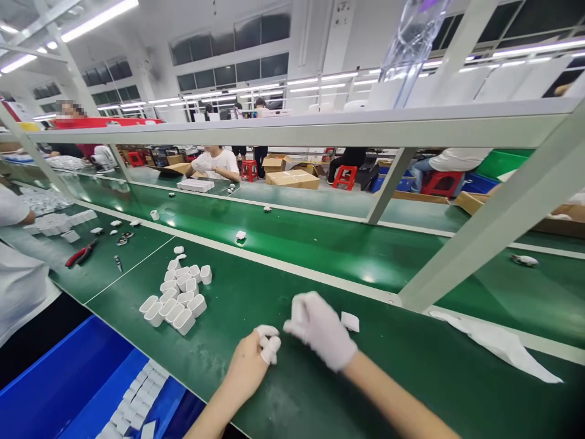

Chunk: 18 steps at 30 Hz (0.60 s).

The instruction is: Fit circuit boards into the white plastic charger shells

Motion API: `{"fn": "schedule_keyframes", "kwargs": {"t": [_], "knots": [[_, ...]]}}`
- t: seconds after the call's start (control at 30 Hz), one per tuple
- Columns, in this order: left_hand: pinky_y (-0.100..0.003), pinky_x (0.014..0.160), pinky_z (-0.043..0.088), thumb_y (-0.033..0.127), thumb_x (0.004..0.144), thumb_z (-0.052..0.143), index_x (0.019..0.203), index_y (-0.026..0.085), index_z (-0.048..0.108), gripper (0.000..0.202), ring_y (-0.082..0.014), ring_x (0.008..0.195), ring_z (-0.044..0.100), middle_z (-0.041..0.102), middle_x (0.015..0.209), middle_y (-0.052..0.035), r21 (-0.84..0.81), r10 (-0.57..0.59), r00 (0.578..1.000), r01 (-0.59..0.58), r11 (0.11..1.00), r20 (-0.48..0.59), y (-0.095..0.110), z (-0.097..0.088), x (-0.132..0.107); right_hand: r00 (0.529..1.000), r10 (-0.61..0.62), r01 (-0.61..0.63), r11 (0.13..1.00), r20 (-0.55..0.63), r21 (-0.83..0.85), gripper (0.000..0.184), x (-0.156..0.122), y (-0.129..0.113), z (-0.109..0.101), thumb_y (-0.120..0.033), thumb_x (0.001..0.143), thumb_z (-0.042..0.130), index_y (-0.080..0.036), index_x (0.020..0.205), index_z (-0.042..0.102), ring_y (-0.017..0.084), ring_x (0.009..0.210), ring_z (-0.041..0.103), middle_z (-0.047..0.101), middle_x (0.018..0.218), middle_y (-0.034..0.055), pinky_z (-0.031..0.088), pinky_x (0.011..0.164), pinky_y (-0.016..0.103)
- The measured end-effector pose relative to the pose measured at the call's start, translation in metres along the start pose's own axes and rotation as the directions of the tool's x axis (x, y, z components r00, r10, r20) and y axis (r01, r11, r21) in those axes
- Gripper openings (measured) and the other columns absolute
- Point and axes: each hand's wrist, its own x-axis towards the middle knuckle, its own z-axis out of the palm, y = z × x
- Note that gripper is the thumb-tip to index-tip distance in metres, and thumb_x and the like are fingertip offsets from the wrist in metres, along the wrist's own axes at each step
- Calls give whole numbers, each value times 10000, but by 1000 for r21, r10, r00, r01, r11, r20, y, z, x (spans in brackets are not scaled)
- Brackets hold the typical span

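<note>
My left hand point(249, 366) is held low over the green work surface point(283, 402). White covers sit on its fingertips, which are curled together; whether something small is between them I cannot make out. Just to the right, my right hand point(322, 332) wears a white glove, with fingers bent in toward the thumb. Anything in that grip blends with the white glove. A small white piece point(350, 321) lies beside the gloved hand. Left of both hands is a loose cluster of white, open-topped oval cups point(183, 320).
A green conveyor belt point(292, 244) carries scattered small parts beyond a pale rail. Red-handled pliers point(81, 253) lie at left, near a co-worker's arm point(13, 207). A blue bin point(59, 390) holds white pieces below. A slanted post point(484, 219) and white cloth point(503, 344) stand at right.
</note>
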Motion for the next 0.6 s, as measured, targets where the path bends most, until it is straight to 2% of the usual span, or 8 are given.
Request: {"fn": "schedule_keyframes", "kwargs": {"t": [0.03,0.1,0.2,0.27,0.33,0.43,0.53,0.6], "knots": [[-301,686,410,545,870,457,1105,148,633,493,-183,669,546,637,768,-38,153,20,992,0,988,-126,-3,-11,2,999,47,-48,998,-21,-50,219,27,11,-8,-334,793,729,-163,777,594,192,742,582,596,806,48,505,716,322],[-350,780,432,483,858,509,1163,172,615,448,-245,869,581,655,1013,-89,443,124,930,45,895,-345,-10,-36,2,986,143,-153,979,-80,-137,205,75,36,-21,-304,849,695,-119,875,610,219,850,592,607,909,77,498,785,377],[-415,872,420,373,879,493,1176,141,617,397,-305,1043,534,598,1207,-148,752,324,820,181,634,-471,-24,-68,-1,962,229,-257,946,-151,-199,243,119,69,-29,-299,929,619,-120,1091,590,235,1015,572,578,1123,85,477,890,435],[-439,858,418,326,888,471,1198,127,609,393,-332,1079,513,580,1240,-174,828,393,763,319,462,-513,-36,-84,-1,956,244,-274,941,-163,-200,286,128,85,-28,-318,940,607,-130,1153,575,247,1057,561,561,1181,92,471,912,452],[-455,844,410,303,886,462,1111,118,656,349,-363,1139,476,599,1204,-192,845,425,733,425,325,-532,-48,-98,1,956,240,-270,946,-170,-181,324,125,95,-24,-340,948,593,-140,1200,556,257,1093,545,539,1232,99,461,930,463],[-477,857,386,239,856,468,845,139,705,257,-372,1197,442,664,1040,-184,868,409,766,451,207,-496,-60,-114,9,960,233,-255,957,-159,-136,356,103,107,-19,-371,971,543,-155,1254,523,257,1131,525,507,1292,105,440,955,458],[-501,890,369,191,829,479,758,152,695,230,-368,1202,450,682,982,-174,898,414,797,393,196,-439,-61,-115,16,968,252,-253,964,-25,-87,347,63,119,-13,-420,947,567,-154,1168,589,217,974,610,615,1136,83,491,864,398],[-479,908,380,201,850,479,800,146,697,230,-356,1179,478,672,1047,-170,923,449,809,301,240,-380,-53,-100,20,960,272,-269,961,61,-64,341,32,124,-7,-402,871,664,-152,1101,636,207,863,644,656,1038,73,513,797,377]]}}
